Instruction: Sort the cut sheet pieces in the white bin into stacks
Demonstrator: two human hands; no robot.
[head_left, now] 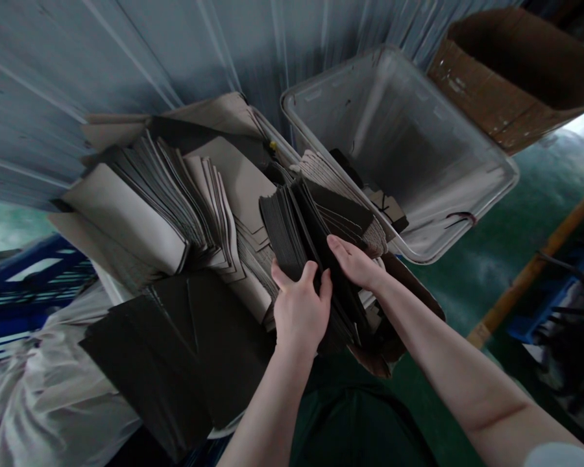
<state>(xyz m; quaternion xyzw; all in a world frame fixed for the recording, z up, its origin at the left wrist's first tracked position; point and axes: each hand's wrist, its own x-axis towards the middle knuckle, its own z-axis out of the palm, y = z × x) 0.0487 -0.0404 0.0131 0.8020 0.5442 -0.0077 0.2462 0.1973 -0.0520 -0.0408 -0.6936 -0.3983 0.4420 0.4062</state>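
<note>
A thick stack of dark sheets [285, 224] stands on edge between my two hands, fanned slightly at its top. My left hand [302, 308] grips it from the near left, fingers bent over the edges. Against the right side of the dark sheets lies my right hand [355, 263], its thumb along them and its other fingers mostly hidden. Left of the stack, a fanned row of dark and pale sheets [150, 188] leans over. Larger dark sheets [189, 350] lie flat nearer to me. Ribbed pale pieces [333, 178] sit just behind the stack.
A translucent plastic bin [394, 149] with a few scraps stands at the back right, beside a brown cardboard box [496, 84]. Blue crates [24, 279] and white cloth [63, 389] are on the left. A corrugated wall [175, 52] runs behind. A yellow bar [535, 266] crosses the right.
</note>
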